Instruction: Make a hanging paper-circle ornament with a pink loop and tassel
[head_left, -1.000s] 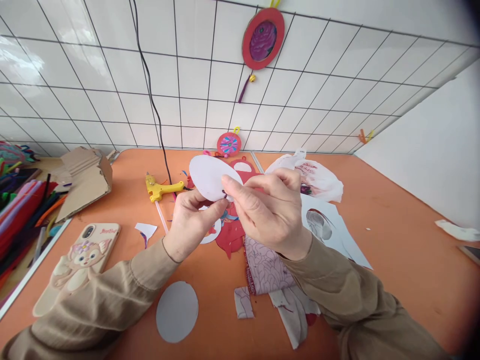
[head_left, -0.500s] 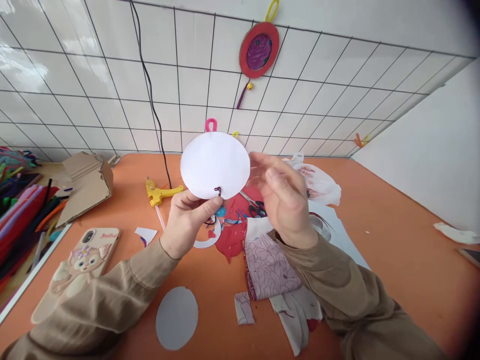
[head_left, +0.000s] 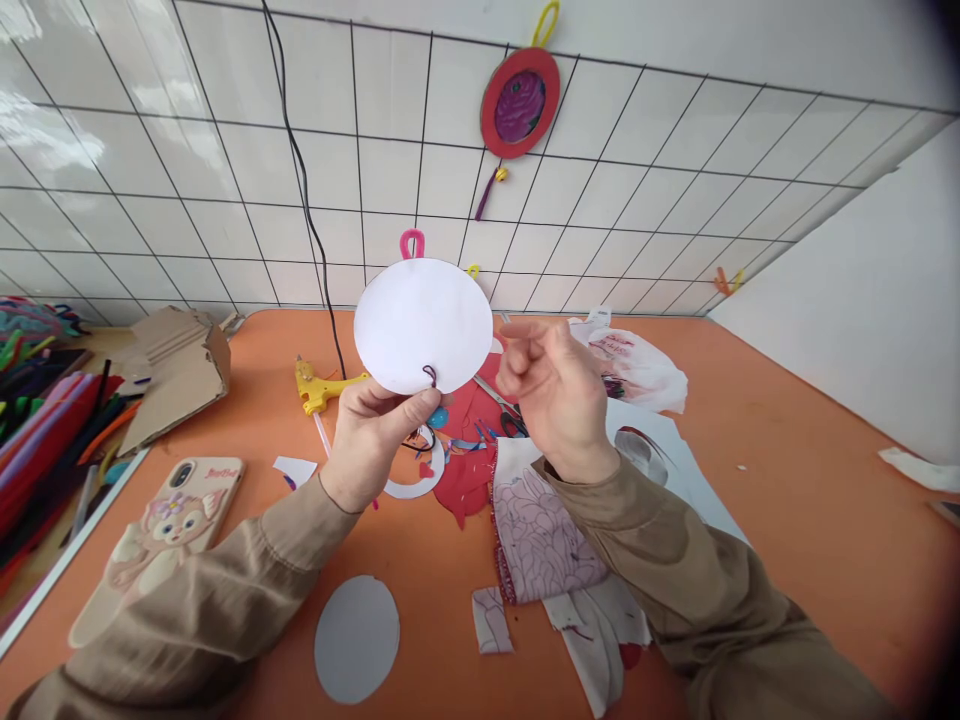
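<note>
My left hand [head_left: 381, 430] pinches the lower edge of a white paper disc [head_left: 424, 325], held up above the table. A pink loop [head_left: 412, 244] sticks out at the disc's top, and a dark cord loop [head_left: 430, 375] lies against its lower face near my thumb. Just right of the disc, apart from it, is my right hand [head_left: 562, 395], holding nothing, with the index finger stretched out and the other fingers curled. A grey-white disc [head_left: 357, 640] lies flat on the table in front of me.
A yellow glue gun [head_left: 322, 385], scissors [head_left: 512, 424], red scraps [head_left: 466, 480] and patterned cloth [head_left: 544, 530] lie around the middle. Left are a phone [head_left: 169, 540] and cardboard [head_left: 180, 375]; a plastic bag [head_left: 641, 370] sits behind right. A red round ornament [head_left: 520, 102] hangs on the tiled wall.
My right hand has changed from loosely spread fingers to one outstretched index finger, others curled. The paper disc in my left hand has shifted slightly left and up.
</note>
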